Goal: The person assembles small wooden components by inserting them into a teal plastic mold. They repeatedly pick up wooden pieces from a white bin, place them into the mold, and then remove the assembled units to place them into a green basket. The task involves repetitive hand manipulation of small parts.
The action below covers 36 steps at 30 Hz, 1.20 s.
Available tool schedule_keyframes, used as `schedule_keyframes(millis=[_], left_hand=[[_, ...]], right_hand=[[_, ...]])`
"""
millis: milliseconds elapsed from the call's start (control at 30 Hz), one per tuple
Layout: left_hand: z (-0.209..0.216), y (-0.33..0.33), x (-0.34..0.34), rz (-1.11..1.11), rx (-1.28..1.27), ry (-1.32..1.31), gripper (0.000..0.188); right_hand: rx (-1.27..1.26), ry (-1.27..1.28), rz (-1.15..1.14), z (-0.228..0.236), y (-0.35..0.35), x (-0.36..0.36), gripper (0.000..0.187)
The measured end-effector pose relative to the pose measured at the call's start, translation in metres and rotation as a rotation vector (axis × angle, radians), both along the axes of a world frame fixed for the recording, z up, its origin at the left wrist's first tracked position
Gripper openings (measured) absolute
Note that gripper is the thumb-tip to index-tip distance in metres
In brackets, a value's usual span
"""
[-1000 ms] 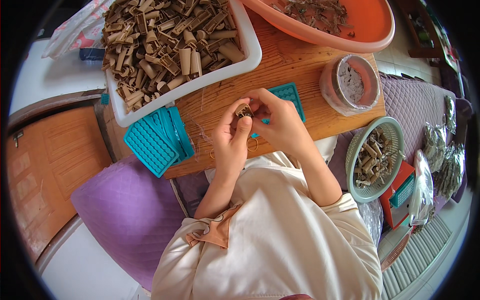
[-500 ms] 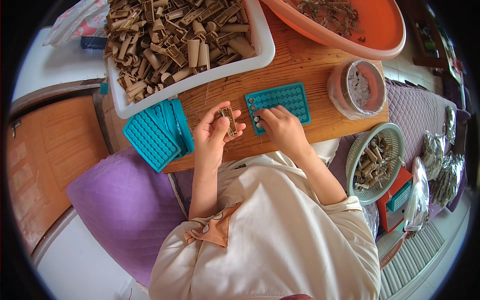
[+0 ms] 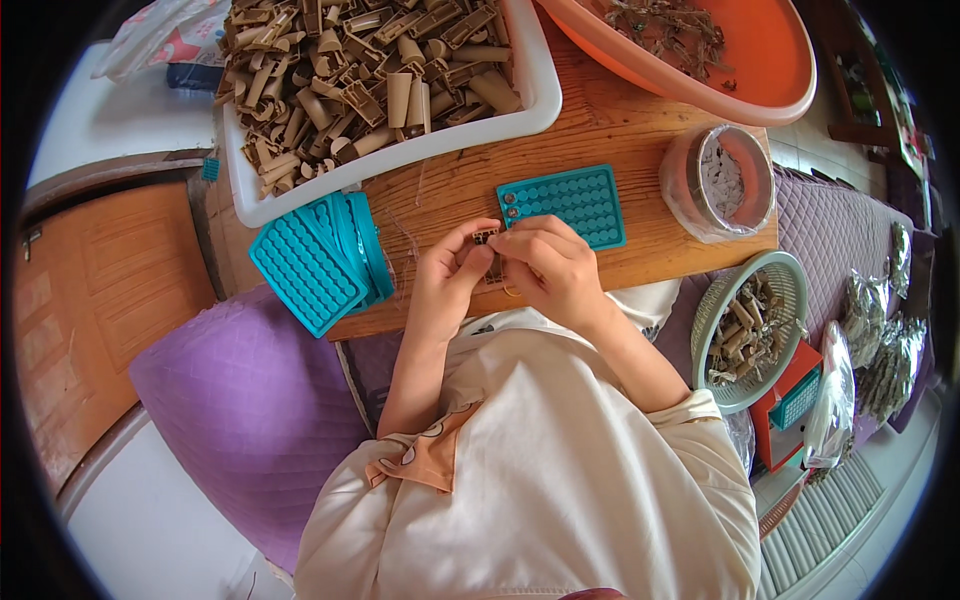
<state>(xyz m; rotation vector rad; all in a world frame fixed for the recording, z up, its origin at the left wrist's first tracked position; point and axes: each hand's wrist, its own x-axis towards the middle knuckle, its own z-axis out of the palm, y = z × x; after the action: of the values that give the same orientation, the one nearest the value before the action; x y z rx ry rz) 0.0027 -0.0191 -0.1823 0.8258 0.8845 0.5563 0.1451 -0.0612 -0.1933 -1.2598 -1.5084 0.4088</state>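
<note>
Left hand [image 3: 447,275]: fingers clamped on the brown casing [image 3: 486,237], over the counter [image 3: 620,130]. Right hand [image 3: 552,262]: fingers drawn together against the casing, any small piece between them hidden; 0.5 s earlier, at the teal tray [image 3: 572,205].

An orange-brown panelled door [image 3: 110,300] with a metal handle [image 3: 28,245] stands at left. Purple quilted upholstery [image 3: 235,400] is positioned right of it. A white ribbed panel [image 3: 828,515] occupies the lower right.

The held piece [image 3: 485,236] is brown, the tray [image 3: 572,205] teal, the sofa [image 3: 815,235] diamond-quilted mauve.
</note>
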Motion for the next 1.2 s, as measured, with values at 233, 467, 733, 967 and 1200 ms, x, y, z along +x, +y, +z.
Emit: schedule_keyframes(millis=[233,467,733,967,1200], left_hand=[[-0.006,0.002,-0.006,0.048,-0.003,-0.04,0.025],[-0.006,0.001,-0.008,0.039,0.04,-0.052,0.025],[0.008,-0.002,-0.004,-0.098,0.127,0.011,0.024],[-0.003,-0.011,0.0,-0.152,0.122,0.092,0.023],[0.003,-0.006,-0.002,-0.04,0.002,0.06,0.022]], right_hand=[[-0.379,0.088,-0.179,-0.01,-0.015,0.006,0.026],[-0.464,-0.374,-0.121,-0.027,-0.019,0.004,0.023],[0.012,-0.036,-0.149,0.004,-0.015,-0.002,0.023],[-0.004,-0.183,-0.009,-0.001,-0.015,0.002,0.022],[-0.338,0.189,-0.18,-0.007,-0.011,0.008,0.023]])
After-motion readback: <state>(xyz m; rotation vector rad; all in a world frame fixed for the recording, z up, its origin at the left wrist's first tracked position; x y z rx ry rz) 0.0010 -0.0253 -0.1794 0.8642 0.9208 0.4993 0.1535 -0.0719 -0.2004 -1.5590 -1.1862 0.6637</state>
